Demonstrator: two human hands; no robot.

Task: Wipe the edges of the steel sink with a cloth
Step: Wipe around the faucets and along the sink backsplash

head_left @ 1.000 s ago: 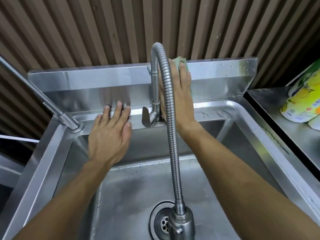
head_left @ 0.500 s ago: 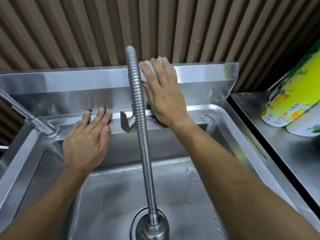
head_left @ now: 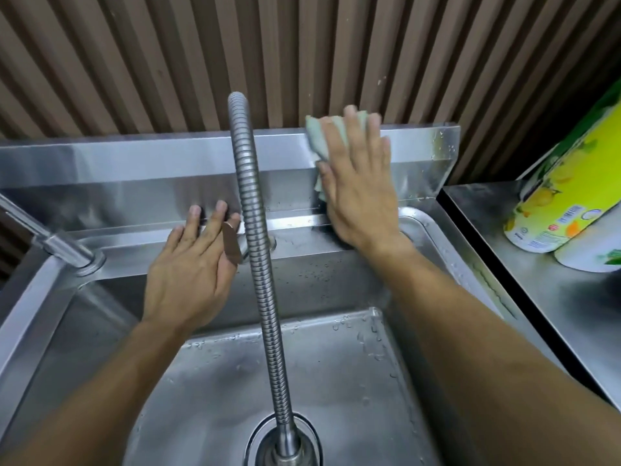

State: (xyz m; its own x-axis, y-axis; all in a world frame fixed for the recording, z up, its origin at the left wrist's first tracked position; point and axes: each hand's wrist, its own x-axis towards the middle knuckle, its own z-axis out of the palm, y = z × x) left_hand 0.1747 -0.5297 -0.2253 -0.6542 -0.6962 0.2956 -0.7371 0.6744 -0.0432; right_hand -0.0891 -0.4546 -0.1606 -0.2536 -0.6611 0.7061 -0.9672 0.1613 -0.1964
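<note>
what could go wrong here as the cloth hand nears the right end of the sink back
The right hand pressing the cloth is close to the backsplash corner, which may scrape fingers. Sweeping on could nudge the yellow bottle lying just beyond. The left hand braces on a droplet-flecked ledge and might slip.

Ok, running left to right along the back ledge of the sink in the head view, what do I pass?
Angled steel pipe → left hand, flat on the ledge → flexible faucet hose → right hand, pressing the green cloth against the backsplash → yellow-green packages on the side counter.
</note>
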